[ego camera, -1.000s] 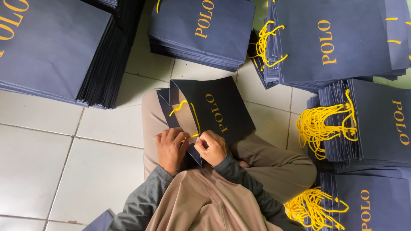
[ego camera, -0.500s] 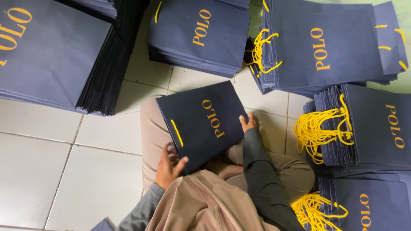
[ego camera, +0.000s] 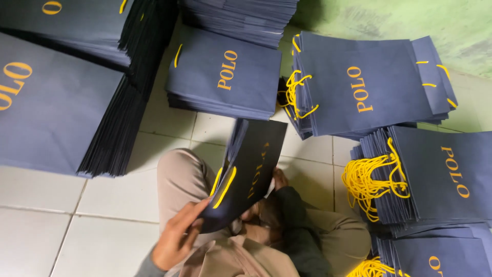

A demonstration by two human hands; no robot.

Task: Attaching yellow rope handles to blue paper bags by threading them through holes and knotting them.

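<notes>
A dark navy paper bag with yellow lettering and a yellow cord handle is tilted up on edge over my lap. My left hand grips its near lower corner. My right hand is behind the bag's right side, mostly hidden, and seems to hold that edge. I sit cross-legged in beige trousers and grey sleeves on a white tiled floor.
Stacks of the same navy bags surround me: a tall stack at left, one ahead, one ahead right, and piles with yellow cord handles at right. White floor tiles lie at my left. A green wall is beyond.
The bag was flat on my lap while both hands worked its cord, then lay closed, and now it is lifted and tipped on edge. The view has shifted forward.
</notes>
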